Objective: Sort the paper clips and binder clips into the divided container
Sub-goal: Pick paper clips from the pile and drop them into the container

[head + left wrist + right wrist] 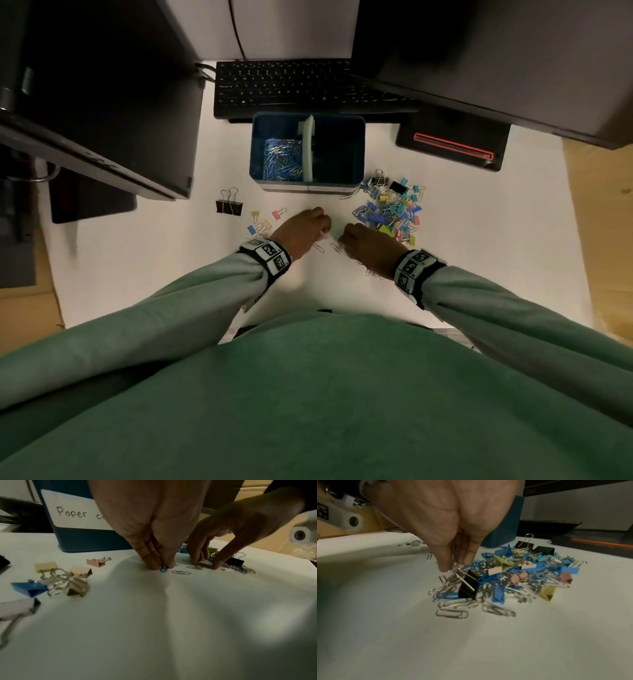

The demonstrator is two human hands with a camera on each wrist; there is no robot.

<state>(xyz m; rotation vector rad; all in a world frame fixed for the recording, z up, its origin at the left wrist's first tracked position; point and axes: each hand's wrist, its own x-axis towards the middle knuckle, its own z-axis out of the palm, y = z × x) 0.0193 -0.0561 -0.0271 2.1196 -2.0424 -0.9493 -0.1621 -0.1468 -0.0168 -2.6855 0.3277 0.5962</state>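
Observation:
The blue divided container stands past my hands; its left compartment holds several paper clips, and I cannot see into the dark right one. A mixed pile of paper clips and binder clips lies on the right. My left hand reaches down to the table and pinches a blue paper clip. At the near left edge of the pile, my right hand pinches silver paper clips between thumb and fingers. A loose silver paper clip lies between the two hands.
A few small binder clips and a black binder clip lie left of my left hand. A keyboard sits behind the container, with monitors at both sides. The container's label reads "Paper".

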